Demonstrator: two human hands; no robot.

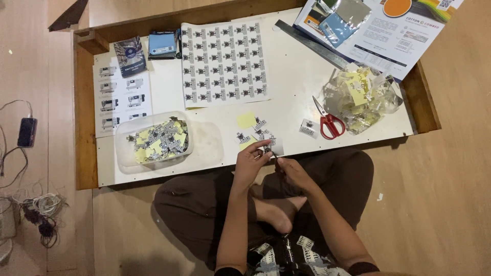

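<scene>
I sit cross-legged at a low white board [286, 92]. My left hand [250, 162] and my right hand [292, 171] meet at the board's near edge, both pinching one small black-and-white cut-out sticker [269, 150]. Just beyond it lie several loose cut stickers [255, 134] and two yellow backing scraps [246, 120]. More printed strips rest in my lap [286, 253]. Red-handled scissors [327, 120] lie to the right of my hands, apart from them.
A clear plastic tub [153, 142] of cut stickers stands at the left. A large printed sticker sheet [224, 62], a smaller sheet [120, 97], booklets, a metal ruler [312, 43], a clear bag of scraps [363, 97] and a brochure [378, 28] lie farther back. Cables and a phone [26, 132] are on the floor.
</scene>
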